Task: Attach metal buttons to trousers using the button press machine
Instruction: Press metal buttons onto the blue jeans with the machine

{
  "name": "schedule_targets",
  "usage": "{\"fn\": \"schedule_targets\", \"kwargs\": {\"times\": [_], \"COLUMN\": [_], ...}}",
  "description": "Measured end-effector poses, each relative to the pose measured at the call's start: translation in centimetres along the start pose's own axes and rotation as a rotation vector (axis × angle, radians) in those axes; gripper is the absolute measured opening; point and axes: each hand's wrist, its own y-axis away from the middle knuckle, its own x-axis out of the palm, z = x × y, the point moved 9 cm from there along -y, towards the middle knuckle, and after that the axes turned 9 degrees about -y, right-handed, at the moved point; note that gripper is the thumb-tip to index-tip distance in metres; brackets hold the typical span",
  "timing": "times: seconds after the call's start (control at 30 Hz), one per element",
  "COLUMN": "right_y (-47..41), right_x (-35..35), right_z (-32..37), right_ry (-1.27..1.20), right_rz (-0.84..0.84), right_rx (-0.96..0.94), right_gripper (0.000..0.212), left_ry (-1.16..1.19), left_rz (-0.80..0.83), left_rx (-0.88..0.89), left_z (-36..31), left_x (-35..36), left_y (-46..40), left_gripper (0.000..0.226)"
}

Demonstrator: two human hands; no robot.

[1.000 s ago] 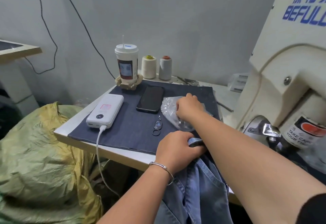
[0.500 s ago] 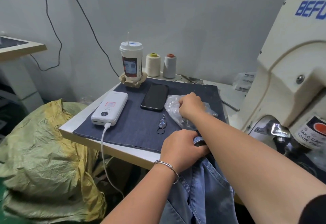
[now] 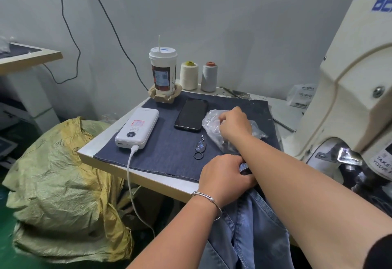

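Blue denim trousers [image 3: 250,230] hang off the table's front edge. My left hand [image 3: 222,175] grips their waistband at the table edge, under my right forearm. My right hand [image 3: 233,123] reaches across into a clear plastic bag [image 3: 212,120] of small metal buttons lying on the dark cloth; its fingertips are curled into the bag, and what they hold is hidden. The cream button press machine [image 3: 347,99] stands at the right, with its metal head [image 3: 345,156] low beside my right arm.
On the dark denim mat [image 3: 169,148] lie a white power bank [image 3: 137,127] with a cable, a black phone [image 3: 192,114] and a key fob [image 3: 200,148]. A drink cup [image 3: 163,71] and two thread cones [image 3: 199,76] stand behind. A yellow-green sack [image 3: 63,184] sits left of the table.
My right hand has shifted slightly within the bag of buttons. My left hand keeps its grip on the waistband. The view has moved a little to the left.
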Motion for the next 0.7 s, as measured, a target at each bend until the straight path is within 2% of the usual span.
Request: {"fn": "schedule_targets", "kwargs": {"times": [0.13, 0.23, 0.37, 0.47, 0.6, 0.7], "right_y": [0.1, 0.2, 0.3, 0.3, 0.3, 0.5], "right_x": [0.0, -0.1, 0.3, 0.1, 0.0, 0.1], "right_z": [-0.3, -0.1, 0.3, 0.1, 0.6, 0.9], "right_ry": [-0.08, -0.086, -0.064, -0.109, -0.043, 0.032], "right_rz": [-0.017, -0.039, -0.005, -0.029, -0.025, -0.013], "right_rx": [0.034, 0.017, -0.002, 0.025, -0.035, -0.046], "right_gripper": [0.02, 0.031, 0.032, 0.02, 0.038, 0.033], "left_ry": [-0.02, -0.014, -0.012, -0.008, -0.007, -0.006], "left_rz": [-0.013, -0.005, -0.007, -0.007, -0.01, -0.012], "left_rx": [-0.01, 0.001, 0.007, 0.006, 0.003, -0.002], "left_z": [0.2, 0.0, -0.1, 0.0, -0.1, -0.1], "left_x": [0.1, 0.0, 0.0, 0.0, 0.0, -0.1], "left_y": [0.0, 0.0, 0.0, 0.0, 0.0, 0.0], "left_gripper": [0.032, 0.032, 0.03, 0.031, 0.031, 0.031]}}
